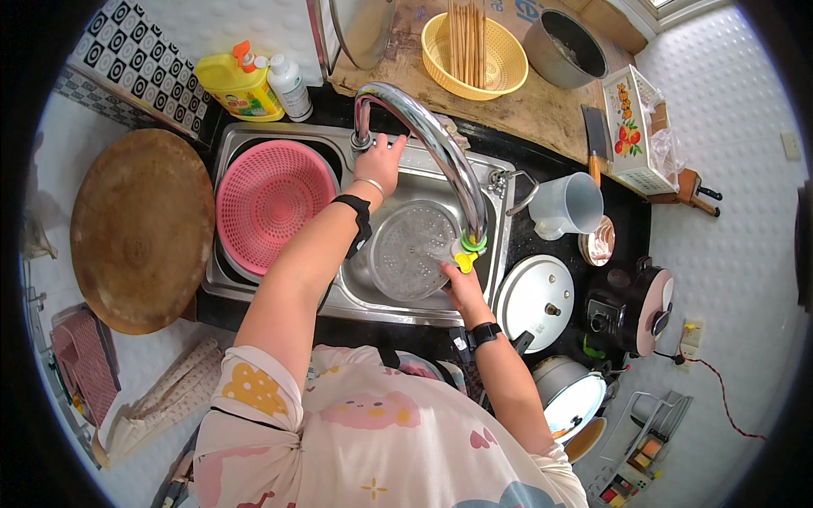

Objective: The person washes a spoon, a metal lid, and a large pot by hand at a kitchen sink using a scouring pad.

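Observation:
My left hand reaches to the base of a tall chrome faucet, its fingers on the lever, which they mostly cover. In the right basin of the steel sink, a round perforated metal steamer plate lies below the spout. My right hand grips that plate by its right rim, thumb on top. Just above this hand is the faucet's green and yellow nozzle; water appears to spray onto the plate. A pink plastic colander rests in the left basin.
A round wooden board stands left of the sink. Behind are a yellow detergent jug, a white bottle and a yellow basket with chopsticks. To the right are a cleaver, a plastic jug and a pressure-cooker lid.

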A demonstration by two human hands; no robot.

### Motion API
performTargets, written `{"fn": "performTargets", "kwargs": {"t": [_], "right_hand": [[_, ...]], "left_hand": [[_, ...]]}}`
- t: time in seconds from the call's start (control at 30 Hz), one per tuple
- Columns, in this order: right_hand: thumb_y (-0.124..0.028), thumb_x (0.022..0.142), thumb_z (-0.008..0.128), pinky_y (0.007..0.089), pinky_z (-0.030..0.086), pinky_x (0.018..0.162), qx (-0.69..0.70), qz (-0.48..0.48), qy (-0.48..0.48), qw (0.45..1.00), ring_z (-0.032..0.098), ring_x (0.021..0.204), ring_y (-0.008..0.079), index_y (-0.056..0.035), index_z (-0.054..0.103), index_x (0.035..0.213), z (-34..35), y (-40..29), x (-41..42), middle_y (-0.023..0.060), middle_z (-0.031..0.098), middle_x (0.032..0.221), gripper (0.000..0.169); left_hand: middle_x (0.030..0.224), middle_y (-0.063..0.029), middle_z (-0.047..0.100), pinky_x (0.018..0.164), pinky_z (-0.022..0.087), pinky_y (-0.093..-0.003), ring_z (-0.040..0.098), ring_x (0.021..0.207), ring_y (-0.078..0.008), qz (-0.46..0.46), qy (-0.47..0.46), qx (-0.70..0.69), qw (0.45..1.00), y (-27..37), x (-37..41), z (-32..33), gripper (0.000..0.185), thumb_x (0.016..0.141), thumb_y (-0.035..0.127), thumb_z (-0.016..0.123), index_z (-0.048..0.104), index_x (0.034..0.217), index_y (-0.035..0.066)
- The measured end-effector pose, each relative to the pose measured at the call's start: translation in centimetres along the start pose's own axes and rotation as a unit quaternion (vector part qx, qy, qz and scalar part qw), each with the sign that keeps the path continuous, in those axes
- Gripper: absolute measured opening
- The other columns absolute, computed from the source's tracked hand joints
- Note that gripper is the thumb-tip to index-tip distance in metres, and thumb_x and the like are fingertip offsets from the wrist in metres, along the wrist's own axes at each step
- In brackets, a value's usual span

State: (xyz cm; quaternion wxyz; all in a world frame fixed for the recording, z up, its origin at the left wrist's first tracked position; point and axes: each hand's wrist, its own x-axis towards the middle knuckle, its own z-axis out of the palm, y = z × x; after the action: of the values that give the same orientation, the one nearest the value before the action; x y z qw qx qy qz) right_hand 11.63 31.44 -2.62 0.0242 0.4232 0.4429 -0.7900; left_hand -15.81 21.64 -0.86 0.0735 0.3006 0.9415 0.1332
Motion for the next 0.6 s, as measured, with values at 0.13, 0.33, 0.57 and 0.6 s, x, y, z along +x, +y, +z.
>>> {"fn": "performTargets", "kwargs": {"t": [0.13, 0.33, 0.57, 0.6], "right_hand": [[-0.003, 0.090, 0.057, 0.0320, 0.053, 0.080, -0.015, 0.003, 0.011, 1.000, 0.059, 0.106, 0.0163, -0.0183, 0.034, 0.143, -0.2, -0.2, -0.2, 0.0034, 0.055, 0.125, 0.059], [-0.001, 0.093, 0.048, 0.0369, 0.051, 0.087, 0.033, -0.006, 0.005, 0.999, 0.056, 0.114, 0.0205, -0.0198, 0.032, 0.144, -0.3, 0.6, 0.8, 0.0054, 0.051, 0.132, 0.056], [-0.005, 0.096, 0.048, 0.0421, 0.047, 0.097, 0.179, 0.049, -0.055, 0.981, 0.052, 0.121, 0.0219, -0.0241, 0.034, 0.144, -1.5, 1.8, 1.0, 0.0019, 0.049, 0.137, 0.054], [-0.005, 0.097, 0.048, 0.0414, 0.045, 0.099, 0.202, 0.053, -0.072, 0.975, 0.052, 0.122, 0.0213, -0.0233, 0.037, 0.143, -1.6, 1.8, 1.1, 0.0015, 0.050, 0.137, 0.051]], "left_hand": [[0.110, -0.0137, 0.048, 0.077, 0.055, -0.0402, 0.062, 0.096, -0.0305, -0.049, -0.031, -0.040, 0.998, 1.0, -0.6, -1.9, 0.058, 0.080, 0.004, 0.058, 0.043, 0.134, 0.019], [0.125, -0.0155, 0.046, 0.100, 0.041, -0.0456, 0.044, 0.123, -0.0352, 0.134, -0.060, -0.163, 0.975, 3.5, -10.0, 3.6, 0.049, 0.087, 0.017, 0.052, 0.045, 0.136, 0.011], [0.156, -0.0177, 0.017, 0.116, 0.016, -0.0500, 0.014, 0.145, -0.0354, 0.176, -0.137, -0.158, 0.962, 3.4, -17.1, 9.2, 0.061, 0.095, 0.039, 0.045, 0.031, 0.147, 0.010], [0.156, -0.0187, 0.017, 0.116, 0.015, -0.0499, 0.013, 0.145, -0.0360, 0.138, -0.122, -0.148, 0.972, 2.7, -16.1, 8.9, 0.062, 0.095, 0.039, 0.045, 0.031, 0.147, 0.009]]}}
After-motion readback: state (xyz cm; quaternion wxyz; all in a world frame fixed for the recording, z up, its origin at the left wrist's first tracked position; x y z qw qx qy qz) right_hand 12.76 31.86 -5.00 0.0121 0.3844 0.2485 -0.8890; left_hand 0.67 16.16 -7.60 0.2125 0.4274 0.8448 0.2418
